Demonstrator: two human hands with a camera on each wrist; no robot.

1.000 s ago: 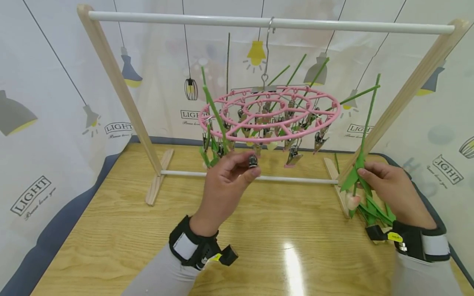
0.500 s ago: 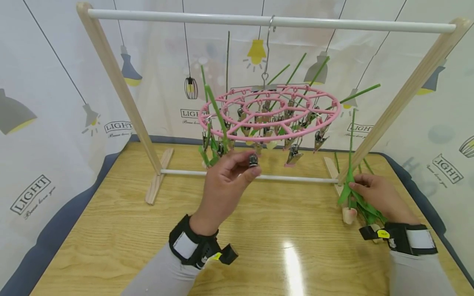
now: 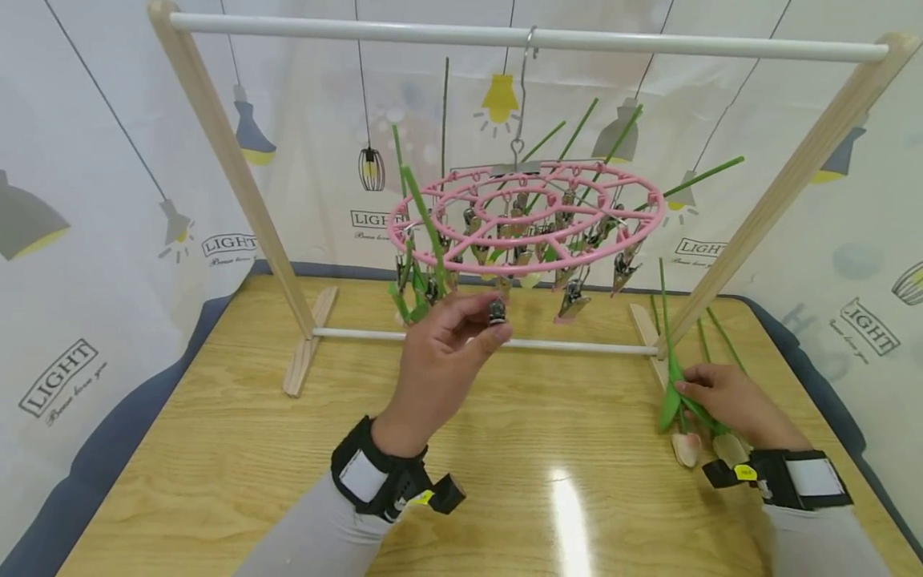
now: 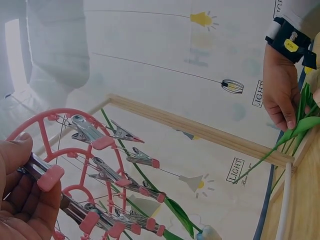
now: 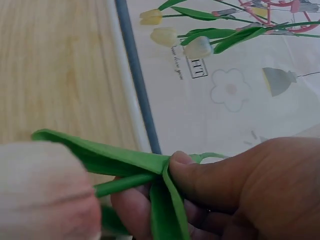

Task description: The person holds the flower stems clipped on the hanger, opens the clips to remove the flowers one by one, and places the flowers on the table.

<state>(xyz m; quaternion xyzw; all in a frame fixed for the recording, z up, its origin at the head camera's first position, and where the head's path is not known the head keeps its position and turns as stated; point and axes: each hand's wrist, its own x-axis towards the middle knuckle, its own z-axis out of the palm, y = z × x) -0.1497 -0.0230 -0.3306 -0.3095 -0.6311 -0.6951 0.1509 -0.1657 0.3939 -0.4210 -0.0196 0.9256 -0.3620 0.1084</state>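
Fingers, right hand (image 3: 735, 406): curled, pinching one pale tulip (image 3: 671, 407) at its leaves, now lowered near desk (image 3: 548, 417), farther from clip (image 3: 497, 311) pinched in left hand (image 3: 440, 357); consequently, tulip and clip remain unjoined.

silver clip (image 4: 45, 175), pink-tipped, pinched in left hand (image 3: 440, 344), below pink hanger's (image 3: 512, 271) near rim. pale pink tulip (image 3: 686, 449), green-leaved, gripped by right hand (image 3: 731, 402), bloom low, stem up.

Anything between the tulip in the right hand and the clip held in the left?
Nothing visible blocks the pink-and-white tulip from the held clip in the left hand; a hanging clip just to its right might snag.
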